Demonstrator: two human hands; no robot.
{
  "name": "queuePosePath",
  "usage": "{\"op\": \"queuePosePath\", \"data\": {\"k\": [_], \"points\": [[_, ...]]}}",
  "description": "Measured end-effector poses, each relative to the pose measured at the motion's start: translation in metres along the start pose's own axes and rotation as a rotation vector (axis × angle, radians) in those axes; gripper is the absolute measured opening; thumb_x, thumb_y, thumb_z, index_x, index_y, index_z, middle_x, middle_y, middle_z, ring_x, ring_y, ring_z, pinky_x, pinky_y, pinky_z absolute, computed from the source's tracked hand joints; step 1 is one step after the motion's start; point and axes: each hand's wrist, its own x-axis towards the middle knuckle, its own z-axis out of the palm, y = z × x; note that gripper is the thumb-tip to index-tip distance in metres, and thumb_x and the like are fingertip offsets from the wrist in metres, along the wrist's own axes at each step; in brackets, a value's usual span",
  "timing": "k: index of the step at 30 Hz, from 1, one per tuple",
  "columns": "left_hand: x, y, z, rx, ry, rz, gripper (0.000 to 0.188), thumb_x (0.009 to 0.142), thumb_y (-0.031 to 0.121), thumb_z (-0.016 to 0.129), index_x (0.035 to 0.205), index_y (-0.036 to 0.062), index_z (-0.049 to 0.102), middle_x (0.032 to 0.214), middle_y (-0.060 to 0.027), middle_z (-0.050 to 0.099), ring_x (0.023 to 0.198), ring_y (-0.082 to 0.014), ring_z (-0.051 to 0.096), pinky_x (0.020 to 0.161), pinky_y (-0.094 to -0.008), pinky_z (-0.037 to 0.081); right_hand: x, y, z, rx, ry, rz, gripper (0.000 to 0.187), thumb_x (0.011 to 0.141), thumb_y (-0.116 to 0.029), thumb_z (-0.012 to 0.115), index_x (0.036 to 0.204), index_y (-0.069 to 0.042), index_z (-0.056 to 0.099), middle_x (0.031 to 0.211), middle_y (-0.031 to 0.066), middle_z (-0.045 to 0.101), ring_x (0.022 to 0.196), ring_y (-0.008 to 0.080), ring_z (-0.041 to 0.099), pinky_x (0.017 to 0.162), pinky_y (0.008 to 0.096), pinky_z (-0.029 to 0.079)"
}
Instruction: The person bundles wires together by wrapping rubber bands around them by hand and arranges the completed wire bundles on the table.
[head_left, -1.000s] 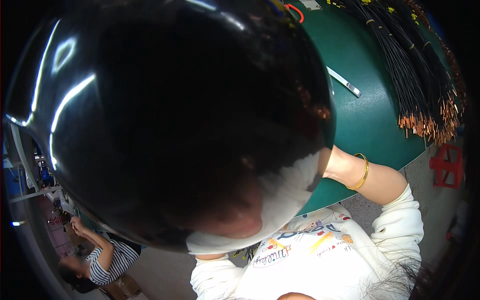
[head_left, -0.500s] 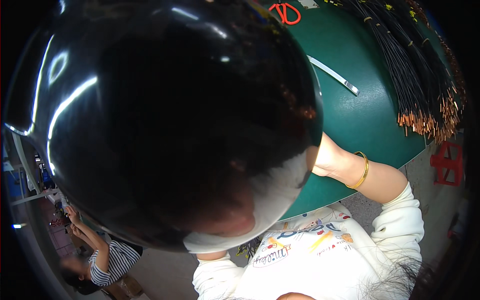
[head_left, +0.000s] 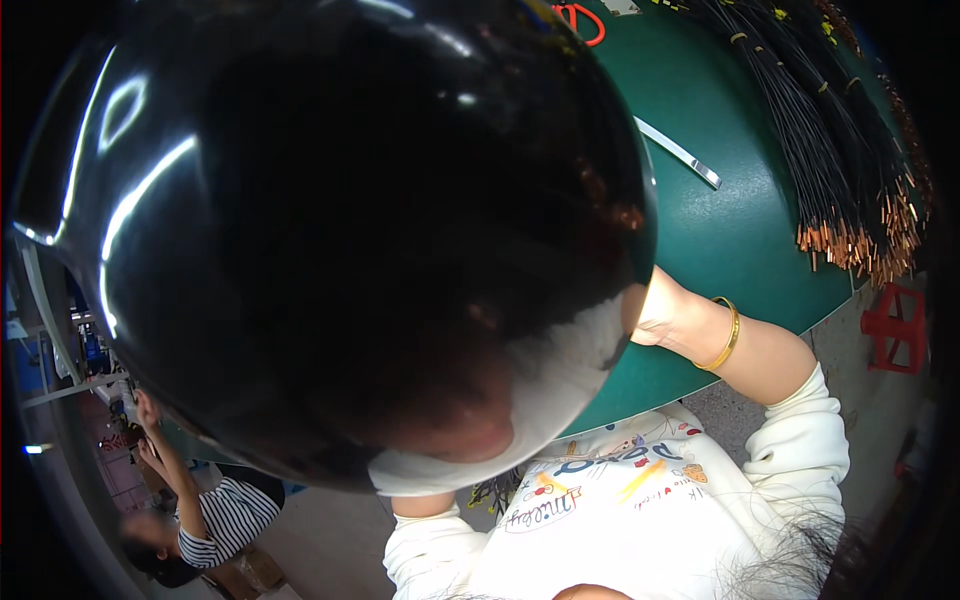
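A large, glossy black rounded object point(head_left: 380, 250) fills the middle and left, hiding most of the work area; its kind is unclear. At its right edge, the heel of my right hand point(head_left: 655, 315) shows over the green tabletop point(head_left: 740, 250), with a gold bangle point(head_left: 731, 335) on the wrist. The fingers of that hand are hidden behind the black object. Of my left arm, only a short stretch of forearm point(head_left: 422, 504) appears below the object; the left hand is out of sight. Whatever either hand holds cannot be seen.
Bundles of black wires point(head_left: 800, 130) with copper-coloured ends lie at the far right. A shiny metal strip point(head_left: 685, 155) and red-orange loop handles point(head_left: 597, 30) are on the table. A red stool point(head_left: 893, 330) stands right; a person in stripes point(head_left: 235, 515) is at lower left.
The black object has shifted slightly right and up in view, covering a little more of the metal strip. My right wrist is nearly unmoved. The other person's hands have risen a little.
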Motion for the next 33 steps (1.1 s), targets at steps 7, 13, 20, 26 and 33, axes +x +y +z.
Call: {"op": "queuePosePath", "data": {"k": [7,13,20,26,33], "points": [[0.007,-0.005,0.007,-0.016,-0.096,-0.005,0.021,0.076,0.002,0.056,0.095,-0.0069,0.053,0.080,-0.0127,0.060,0.069,-0.0170,0.060,0.064,-0.0271,0.050,0.004,0.006,-0.011,-0.127,0.020,-0.018,0.012,0.078,-0.008,0.059,0.085,0.001,0.055,0.076,0.0060,0.056,0.068,0.0136,0.057,0.068,0.0259,0.046],[-0.004,0.006,0.005,0.009,-0.101,0.045,0.018,0.076,0.004,0.057,0.091,-0.0064,0.055,0.080,-0.0123,0.060,0.069,-0.0167,0.059,0.065,-0.0277,0.050,0.005,0.014,0.004,-0.024,0.078,0.009,0.012,0.078,-0.009,0.059,0.085,-0.001,0.052,0.074,0.0041,0.054,0.069,0.0126,0.055,0.068,0.0253,0.045],[0.001,-0.006,0.003,0.107,-0.129,0.072,0.016,0.079,0.007,0.055,0.088,-0.0062,0.057,0.075,-0.0096,0.060,0.068,-0.0144,0.057,0.063,-0.0238,0.046,0.007,0.013,-0.013,-0.168,0.063,0.009,0.028,0.076,-0.010,0.062,0.100,0.001,0.053,0.074,0.0003,0.053,0.068,0.0060,0.051,0.069,0.0205,0.041],[-0.003,-0.008,-0.001,-0.026,-0.096,-0.020,0.016,0.082,0.007,0.051,0.087,-0.0066,0.057,0.076,-0.0100,0.059,0.067,-0.0135,0.056,0.063,-0.0238,0.045,0.003,0.005,0.005,-0.208,0.138,-0.010,0.024,0.076,-0.009,0.062,0.098,-0.001,0.054,0.079,-0.0012,0.053,0.072,0.0056,0.050,0.070,0.0209,0.041],[-0.004,-0.005,0.002,0.009,-0.085,0.037,0.024,0.083,0.011,0.049,0.094,-0.0092,0.055,0.081,-0.0135,0.059,0.069,-0.0173,0.057,0.064,-0.0286,0.046,0.003,0.010,-0.001,-0.345,0.174,-0.043,0.014,0.078,-0.007,0.059,0.090,-0.003,0.054,0.085,0.0001,0.054,0.079,0.0061,0.050,0.072,0.0215,0.041]]}}
